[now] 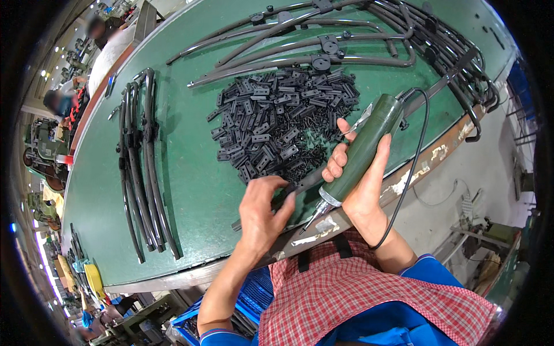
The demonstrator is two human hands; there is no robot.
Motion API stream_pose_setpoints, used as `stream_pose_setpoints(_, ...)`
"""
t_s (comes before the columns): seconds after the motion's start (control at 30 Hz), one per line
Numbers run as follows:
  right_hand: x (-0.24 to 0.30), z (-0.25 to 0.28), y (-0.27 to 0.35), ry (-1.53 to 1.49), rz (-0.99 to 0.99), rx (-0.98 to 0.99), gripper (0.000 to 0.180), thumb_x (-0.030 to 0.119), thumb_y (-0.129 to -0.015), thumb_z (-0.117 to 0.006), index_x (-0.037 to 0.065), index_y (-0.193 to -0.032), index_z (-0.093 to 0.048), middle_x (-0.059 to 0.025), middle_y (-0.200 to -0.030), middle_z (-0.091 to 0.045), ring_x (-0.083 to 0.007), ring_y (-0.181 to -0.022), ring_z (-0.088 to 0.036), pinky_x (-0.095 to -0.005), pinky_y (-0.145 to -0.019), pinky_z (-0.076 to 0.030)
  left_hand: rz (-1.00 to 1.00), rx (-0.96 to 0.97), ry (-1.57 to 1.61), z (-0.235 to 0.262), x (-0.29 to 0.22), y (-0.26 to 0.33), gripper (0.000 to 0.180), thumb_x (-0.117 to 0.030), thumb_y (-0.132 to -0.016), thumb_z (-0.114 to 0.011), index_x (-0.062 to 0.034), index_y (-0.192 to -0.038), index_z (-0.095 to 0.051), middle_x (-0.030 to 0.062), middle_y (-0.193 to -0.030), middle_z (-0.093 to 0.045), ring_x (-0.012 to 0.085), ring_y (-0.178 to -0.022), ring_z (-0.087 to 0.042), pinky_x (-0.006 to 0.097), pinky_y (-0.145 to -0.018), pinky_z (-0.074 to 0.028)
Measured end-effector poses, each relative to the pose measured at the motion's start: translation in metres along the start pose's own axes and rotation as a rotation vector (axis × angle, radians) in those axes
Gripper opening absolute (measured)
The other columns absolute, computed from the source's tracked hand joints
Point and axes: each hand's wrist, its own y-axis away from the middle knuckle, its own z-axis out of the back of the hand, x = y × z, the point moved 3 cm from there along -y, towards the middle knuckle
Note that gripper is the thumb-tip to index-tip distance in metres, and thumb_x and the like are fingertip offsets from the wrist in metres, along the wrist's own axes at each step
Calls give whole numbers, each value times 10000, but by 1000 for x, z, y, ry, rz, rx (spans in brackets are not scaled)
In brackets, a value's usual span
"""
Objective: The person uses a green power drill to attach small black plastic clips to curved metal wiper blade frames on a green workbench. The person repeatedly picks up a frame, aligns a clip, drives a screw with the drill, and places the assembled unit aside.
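Observation:
My right hand (pixel 369 184) is wrapped round a dark green electric screwdriver (pixel 365 149), a cylinder with a black cord. Its thin bit (pixel 311 221) points down and left, over the table's front edge. My left hand (pixel 264 210) is closed at a dark metal bar (pixel 312 179) that runs slantwise along the front of the table, passing behind the screwdriver. A small black piece (pixel 290 187) shows at my left fingertips, partly hidden by them. Just beyond lies a heap of small black blocks with holes (pixel 271 112), with loose dark screws (pixel 309 130) at its right side.
Bent dark tube frames (pixel 323 45) lie along the far side, with more stacked at the far right (pixel 438 40). Several tubes (pixel 138 167) lie together on the left. The green tabletop (pixel 202 202) has a worn front edge. A blue crate (pixel 254 297) stands below; people work at far left.

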Motion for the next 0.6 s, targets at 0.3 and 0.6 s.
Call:
stream_pose_setpoints(0.3, 22, -27, 4, 83, 213, 263, 819, 754, -854, -348, 56, -1259, -491, -11, -660, -465, -132, -542, -456, -296, -523, -398, -66, -22, 47, -24, 14, 10, 248, -110, -760, -722, -43, -954, -583, 96, -964, -633, 270, -827, -633, 353, -676, -519)
stream_pose_setpoints(0.6, 18, -80, 22, 447, 481, 703, 1079, 799, -653, -607, -7, -1334, -386, -94, -732, -568, -217, -619, -561, -353, -534, -492, -74, -28, 87, -19, 11, 9, 256, -64, -743, -720, -32, -968, -600, 118, -965, -648, 292, -855, -637, 353, -736, -516)
